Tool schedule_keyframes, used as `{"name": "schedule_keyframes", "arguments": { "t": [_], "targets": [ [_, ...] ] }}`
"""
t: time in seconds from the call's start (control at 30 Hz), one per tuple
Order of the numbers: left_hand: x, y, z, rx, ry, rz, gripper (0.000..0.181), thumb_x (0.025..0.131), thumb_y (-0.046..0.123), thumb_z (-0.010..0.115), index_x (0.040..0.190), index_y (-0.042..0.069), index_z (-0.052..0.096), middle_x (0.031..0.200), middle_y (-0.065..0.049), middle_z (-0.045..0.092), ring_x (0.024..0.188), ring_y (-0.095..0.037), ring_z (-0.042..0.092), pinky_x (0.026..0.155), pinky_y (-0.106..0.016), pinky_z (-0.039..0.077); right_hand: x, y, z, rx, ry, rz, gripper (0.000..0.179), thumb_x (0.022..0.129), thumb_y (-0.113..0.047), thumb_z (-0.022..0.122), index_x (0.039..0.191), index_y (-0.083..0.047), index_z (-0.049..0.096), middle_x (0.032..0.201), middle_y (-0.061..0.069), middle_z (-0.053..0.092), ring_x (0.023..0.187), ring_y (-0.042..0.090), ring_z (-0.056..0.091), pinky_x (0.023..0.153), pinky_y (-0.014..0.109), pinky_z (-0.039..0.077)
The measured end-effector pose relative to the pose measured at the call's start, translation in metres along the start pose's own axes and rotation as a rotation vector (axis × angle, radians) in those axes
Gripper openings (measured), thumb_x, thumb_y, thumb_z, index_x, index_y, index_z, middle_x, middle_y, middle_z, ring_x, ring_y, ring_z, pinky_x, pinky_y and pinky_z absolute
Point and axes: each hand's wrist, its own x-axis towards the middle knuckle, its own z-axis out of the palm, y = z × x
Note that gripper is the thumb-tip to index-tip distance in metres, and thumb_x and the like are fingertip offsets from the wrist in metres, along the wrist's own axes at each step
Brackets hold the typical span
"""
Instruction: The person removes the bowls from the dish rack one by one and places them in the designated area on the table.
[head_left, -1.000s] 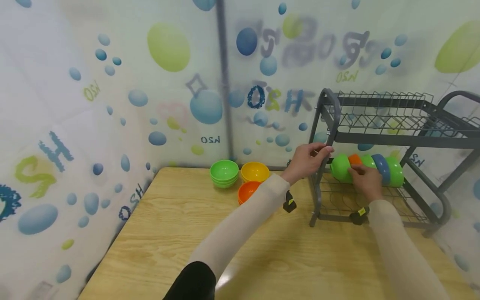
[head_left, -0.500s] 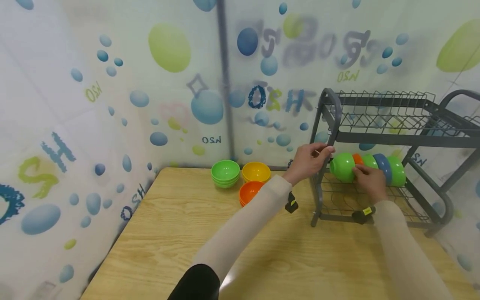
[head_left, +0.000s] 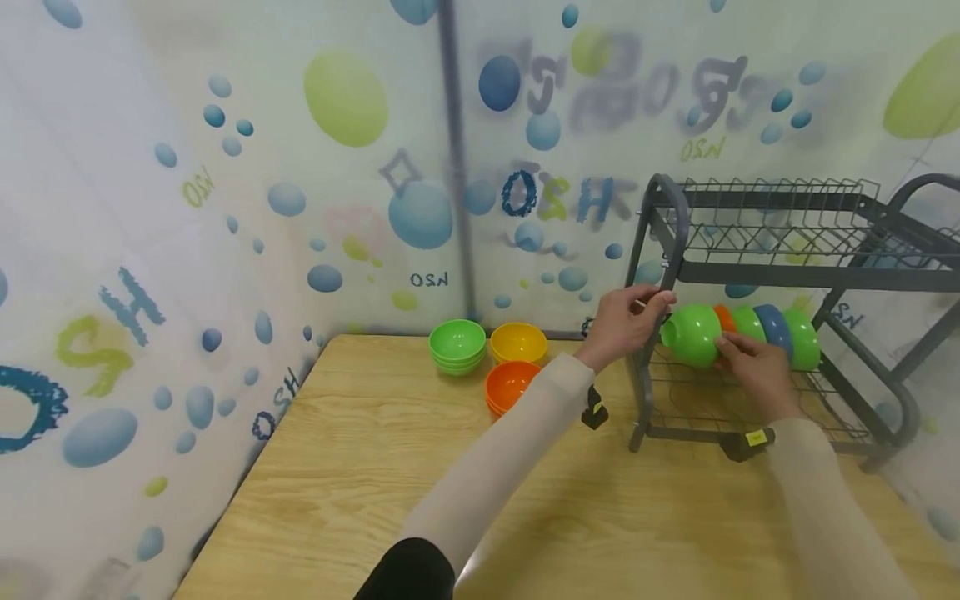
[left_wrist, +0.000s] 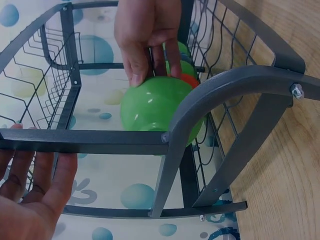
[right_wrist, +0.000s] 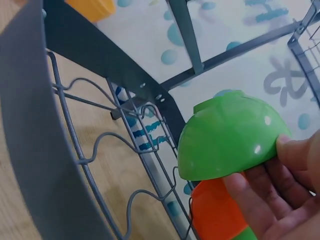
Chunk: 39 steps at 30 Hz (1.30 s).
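Note:
My right hand (head_left: 757, 375) pinches the rim of a green bowl (head_left: 692, 336) at the left end of the lower rack shelf. The thumb lies on its outer side in the right wrist view, where the bowl (right_wrist: 232, 137) is tilted. Behind it an orange bowl (right_wrist: 215, 207) stands on edge, partly hidden. Another green bowl (head_left: 748, 323), a blue bowl (head_left: 774, 329) and a further green bowl (head_left: 802, 340) follow in the row. My left hand (head_left: 618, 325) holds the left side frame of the grey dish rack (head_left: 795, 273); its fingers pass behind the bar in the left wrist view.
Stacked green bowls (head_left: 457, 343), yellow bowls (head_left: 519, 342) and orange bowls (head_left: 512, 383) stand on the wooden table (head_left: 360, 467), left of the rack. The wire upper shelf (head_left: 780, 233) overhangs the row. A patterned curtain (head_left: 352, 192) closes off the back.
The head view has shifted slightly. The green bowl in my right hand has turned a little, and less of the orange bowl shows behind it. My left hand stays on the rack.

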Motion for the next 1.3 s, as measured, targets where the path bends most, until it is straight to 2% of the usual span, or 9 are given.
{"name": "schedule_keyframes", "arguments": {
  "t": [0.13, 0.2, 0.37, 0.6, 0.7, 0.77, 1.0, 1.2, 1.3],
  "targets": [
    [-0.001, 0.0, 0.001, 0.013, 0.009, -0.011, 0.036, 0.109, 0.041, 0.05, 0.119, 0.017, 0.074, 0.111, -0.001, 0.076, 0.085, 0.003, 0.063, 0.068, -0.012, 0.052, -0.013, -0.006, -0.001, -0.028, -0.021, -0.042, 0.067, 0.107, -0.046, 0.048, 0.151, 0.005, 0.044, 0.133, 0.019, 0.067, 0.08, -0.016, 0.059, 0.073, 0.006, 0.046],
    [-0.002, 0.0, 0.002, 0.022, 0.003, -0.016, 0.036, 0.109, 0.041, 0.049, 0.12, 0.017, 0.074, 0.111, -0.001, 0.076, 0.086, 0.002, 0.063, 0.068, -0.012, 0.052, -0.019, -0.006, -0.002, -0.051, -0.02, -0.062, 0.066, 0.107, -0.045, 0.047, 0.15, 0.006, 0.045, 0.148, 0.032, 0.051, 0.08, -0.018, 0.058, 0.072, 0.006, 0.046],
    [-0.002, 0.001, 0.006, 0.019, -0.004, -0.026, 0.037, 0.108, 0.042, 0.05, 0.12, 0.017, 0.074, 0.111, 0.0, 0.076, 0.086, 0.004, 0.063, 0.068, -0.011, 0.052, -0.035, -0.009, -0.008, -0.148, -0.016, -0.083, 0.067, 0.107, -0.047, 0.047, 0.147, 0.007, 0.049, 0.145, 0.033, 0.053, 0.087, -0.012, 0.053, 0.075, 0.016, 0.046],
    [-0.003, 0.001, 0.009, -0.011, 0.006, -0.022, 0.037, 0.109, 0.041, 0.05, 0.12, 0.016, 0.074, 0.111, -0.001, 0.076, 0.085, 0.004, 0.064, 0.067, -0.012, 0.053, -0.052, -0.02, -0.013, -0.246, -0.012, -0.118, 0.063, 0.108, -0.046, 0.047, 0.142, 0.007, 0.053, 0.141, 0.033, 0.057, 0.116, 0.035, 0.059, 0.079, 0.024, 0.049],
    [-0.004, 0.001, 0.007, -0.024, 0.012, -0.034, 0.036, 0.108, 0.041, 0.05, 0.121, 0.016, 0.074, 0.11, 0.0, 0.076, 0.084, 0.004, 0.064, 0.066, -0.014, 0.053, -0.058, -0.024, -0.014, -0.279, -0.028, -0.146, 0.062, 0.108, -0.046, 0.047, 0.14, 0.006, 0.055, 0.138, 0.032, 0.059, 0.121, 0.044, 0.057, 0.083, 0.035, 0.049],
    [-0.004, 0.002, 0.005, -0.038, 0.007, -0.042, 0.037, 0.108, 0.041, 0.05, 0.123, 0.016, 0.073, 0.11, 0.0, 0.076, 0.085, 0.004, 0.065, 0.065, -0.015, 0.054, -0.061, -0.026, -0.015, -0.31, -0.021, -0.176, 0.06, 0.107, -0.045, 0.049, 0.138, 0.005, 0.058, 0.135, 0.031, 0.062, 0.118, 0.044, 0.059, 0.081, 0.036, 0.05],
    [-0.005, 0.004, -0.007, -0.087, -0.021, -0.09, 0.039, 0.106, 0.043, 0.054, 0.132, 0.018, 0.07, 0.116, 0.002, 0.075, 0.093, 0.001, 0.068, 0.069, -0.017, 0.055, -0.074, -0.035, -0.02, -0.385, 0.034, -0.311, 0.046, 0.106, -0.036, 0.056, 0.128, 0.004, 0.066, 0.122, 0.029, 0.07, 0.107, 0.047, 0.067, 0.068, 0.015, 0.047],
    [-0.013, 0.0, -0.018, -0.084, -0.032, -0.09, 0.042, 0.103, 0.046, 0.059, 0.137, 0.022, 0.066, 0.119, 0.002, 0.074, 0.098, 0.0, 0.065, 0.082, -0.018, 0.054, -0.088, -0.044, -0.025, -0.424, 0.085, -0.421, 0.03, 0.104, -0.026, 0.063, 0.117, 0.0, 0.072, 0.113, 0.027, 0.074, 0.104, 0.053, 0.069, 0.068, 0.025, 0.058],
    [-0.02, -0.003, -0.021, -0.066, -0.045, -0.074, 0.043, 0.103, 0.046, 0.06, 0.138, 0.021, 0.065, 0.12, 0.002, 0.073, 0.101, 0.0, 0.065, 0.089, -0.018, 0.053, -0.095, -0.047, -0.028, -0.435, 0.116, -0.508, 0.019, 0.1, -0.017, 0.068, 0.111, -0.003, 0.074, 0.107, 0.024, 0.076, 0.093, 0.03, 0.077, 0.069, 0.01, 0.053]
  ]
}}
